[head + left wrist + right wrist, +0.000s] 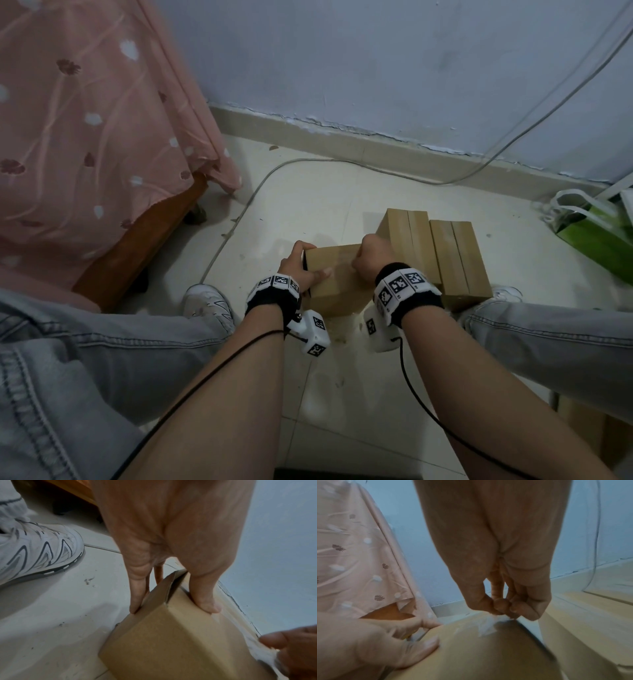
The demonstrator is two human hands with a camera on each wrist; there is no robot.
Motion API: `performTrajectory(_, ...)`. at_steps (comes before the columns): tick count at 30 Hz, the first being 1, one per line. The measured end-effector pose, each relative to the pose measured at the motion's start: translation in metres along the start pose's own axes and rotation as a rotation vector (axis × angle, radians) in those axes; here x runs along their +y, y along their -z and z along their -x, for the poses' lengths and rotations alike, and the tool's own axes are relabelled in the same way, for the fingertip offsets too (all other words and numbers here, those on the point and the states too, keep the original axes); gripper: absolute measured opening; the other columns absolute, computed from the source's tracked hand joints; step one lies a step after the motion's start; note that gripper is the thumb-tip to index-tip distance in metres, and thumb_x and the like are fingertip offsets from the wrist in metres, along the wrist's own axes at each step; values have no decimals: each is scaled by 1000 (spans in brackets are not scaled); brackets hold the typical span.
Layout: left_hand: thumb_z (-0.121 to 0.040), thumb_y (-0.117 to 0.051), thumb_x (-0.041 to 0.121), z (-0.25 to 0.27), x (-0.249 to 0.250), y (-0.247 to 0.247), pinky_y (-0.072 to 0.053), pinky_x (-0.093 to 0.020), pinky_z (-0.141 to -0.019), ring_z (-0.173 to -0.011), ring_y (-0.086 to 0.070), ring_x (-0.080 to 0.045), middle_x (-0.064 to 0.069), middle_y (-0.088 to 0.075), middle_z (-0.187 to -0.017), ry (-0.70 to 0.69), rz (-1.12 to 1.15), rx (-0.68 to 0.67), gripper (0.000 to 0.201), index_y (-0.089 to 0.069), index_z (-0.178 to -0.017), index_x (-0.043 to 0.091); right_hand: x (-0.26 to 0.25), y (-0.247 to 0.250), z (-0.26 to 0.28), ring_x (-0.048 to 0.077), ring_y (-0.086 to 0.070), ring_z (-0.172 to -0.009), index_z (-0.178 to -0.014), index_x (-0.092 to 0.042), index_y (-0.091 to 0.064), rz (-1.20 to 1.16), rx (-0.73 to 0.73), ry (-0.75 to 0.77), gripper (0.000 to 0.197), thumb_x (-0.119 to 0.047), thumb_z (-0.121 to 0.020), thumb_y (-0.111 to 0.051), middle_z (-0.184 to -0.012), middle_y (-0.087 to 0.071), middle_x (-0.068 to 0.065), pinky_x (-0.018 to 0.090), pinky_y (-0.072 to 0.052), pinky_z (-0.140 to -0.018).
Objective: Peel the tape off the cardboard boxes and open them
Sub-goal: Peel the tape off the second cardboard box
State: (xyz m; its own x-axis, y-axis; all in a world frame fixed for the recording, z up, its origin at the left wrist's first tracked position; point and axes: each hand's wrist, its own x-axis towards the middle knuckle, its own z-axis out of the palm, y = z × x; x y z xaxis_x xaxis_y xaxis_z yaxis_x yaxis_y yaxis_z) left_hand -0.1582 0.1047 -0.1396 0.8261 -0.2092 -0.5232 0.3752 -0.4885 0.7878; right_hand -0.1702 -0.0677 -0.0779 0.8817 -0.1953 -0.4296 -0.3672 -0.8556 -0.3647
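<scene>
A brown cardboard box (337,277) lies on the floor between my feet. My left hand (301,265) grips its left end, thumb (205,601) flat on top and fingers (137,599) down the end flap, which gapes slightly. At the box's far right top edge, my right hand (368,255) pinches a crumpled strip of clear tape (486,626) between thumb and fingertips (513,607). The strip is partly lifted off the cardboard. Two more taped boxes (411,236) (459,257) stand side by side just right of it.
A bed with a pink patterned sheet (85,137) and a wooden frame (144,240) fills the left. A white cable (239,212) runs across the tiled floor to the wall. A green and white bag (596,233) lies at the right. My shoes (205,301) flank the boxes.
</scene>
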Motion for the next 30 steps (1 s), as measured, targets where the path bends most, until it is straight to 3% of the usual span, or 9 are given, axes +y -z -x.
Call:
performTrajectory(3, -77, -79, 37, -1, 0, 2, -59, -47, -77, -100, -62, -32, -10, -61, -112, 14, 0, 5, 55, -42, -118, 38, 9, 11, -1, 28, -57, -84, -90, -1, -57, 11, -5, -18, 7, -6, -92, -54, -87, -56, 12, 31, -45, -68)
performTrajectory(6, -80, -78, 33, 2, -2, 10, -59, -52, -79, -99, -62, -30, -7, -62, -109, 43, 52, 9, 53, -43, -119, 37, 24, 23, -4, 27, -54, -76, -83, -5, -52, -55, 41, -73, 13, -9, -95, -48, -82, -54, 11, 28, -40, -59)
performTrajectory(8, -82, -78, 31, 3, -3, 12, -59, -52, -77, -97, -62, -29, -5, -62, -105, 57, 80, 7, 51, -44, -120, 36, 28, 28, -5, 25, -53, -70, -72, -9, -47, -127, 60, -89, 30, -21, -99, -49, -71, -51, 7, 26, -37, -54)
performTrajectory(10, -81, -78, 30, 4, -1, 9, -59, -52, -76, -97, -62, -29, -5, -61, -103, 64, 88, 6, 51, -44, -119, 36, 22, 28, -2, 25, -55, -67, -67, -11, -45, -151, 51, -73, 45, -43, -98, -50, -66, -51, 5, 27, -40, -56)
performTrajectory(13, -79, -80, 33, 5, 2, 5, -59, -51, -78, -97, -63, -31, -8, -62, -103, 51, 51, 13, 53, -44, -118, 36, 3, 16, 6, 23, -58, -71, -78, -9, -55, -67, -47, -30, 52, -61, -85, -61, -70, -55, 3, 29, -42, -57)
performTrajectory(18, -77, -80, 35, 6, 4, 1, -59, -51, -78, -97, -63, -31, -9, -64, -104, 47, 37, 19, 54, -43, -116, 39, -6, -7, 16, 29, -63, -91, -95, -8, -60, 91, 33, -20, 24, -28, -87, -68, -100, -65, 12, 34, -55, -76)
performTrajectory(22, -73, -81, 40, 4, 5, 1, -59, -53, -79, -99, -62, -32, -10, -62, -111, 44, 9, 3, 55, -42, -113, 42, -4, -4, 11, 28, -63, -88, -92, -3, -64, 35, -13, -32, 13, -14, -92, -59, -100, -67, 14, 30, -49, -70)
performTrajectory(27, -76, -80, 37, 7, 6, 4, -60, -52, -75, -101, -62, -33, -11, -60, -112, 46, 7, 3, 55, -42, -116, 40, 10, 6, 7, 26, -64, -92, -93, -3, -72, -152, -32, -42, 16, -13, -91, -60, -95, -68, 11, 31, -51, -77)
performTrajectory(30, -81, -77, 34, 11, 7, 6, -59, -54, -79, -100, -62, -32, -10, -61, -111, 54, 35, 17, 54, -41, -121, 37, 21, 10, 6, 26, -66, -86, -88, -2, -71, -310, -26, -81, 13, -10, -90, -60, -92, -69, 12, 35, -57, -81)
